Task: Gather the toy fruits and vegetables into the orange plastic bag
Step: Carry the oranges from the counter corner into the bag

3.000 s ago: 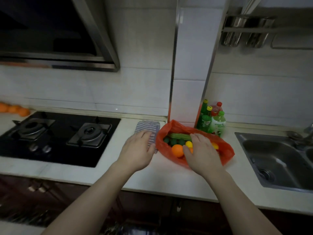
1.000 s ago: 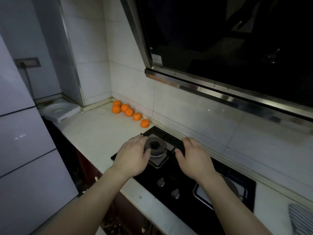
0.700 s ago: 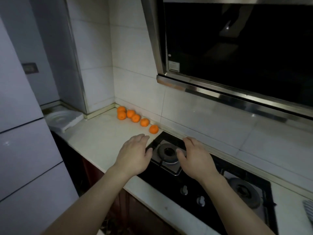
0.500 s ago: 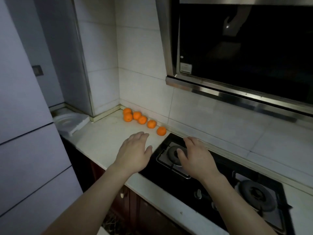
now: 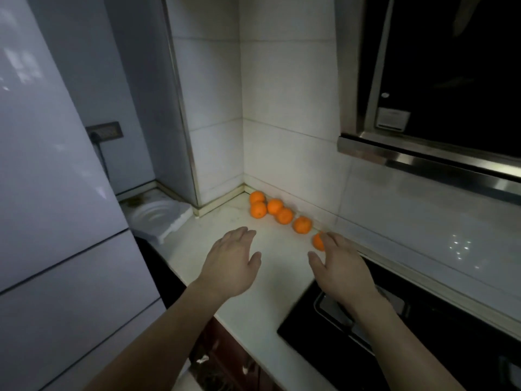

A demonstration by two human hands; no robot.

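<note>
Both bare forearms reach forward over the countertop (image 5: 270, 280). The left hand (image 5: 231, 266) hovers palm down above it, fingers loosely spread and holding nothing. The right hand (image 5: 342, 268) hovers likewise (fingers slightly curled, thumb out), nearer the countertop's back edge, empty.

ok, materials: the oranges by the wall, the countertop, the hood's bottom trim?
Oranges: probably moulded plastic, matte; their colour is uniform and they show no glints, though the dim light leaves this open.
Countertop: pale stone or composite, smooth with a slight sheen and faint veining.
Hood trim: brushed metal, likely stainless steel; it carries a streaky linear reflection along its length.
</note>
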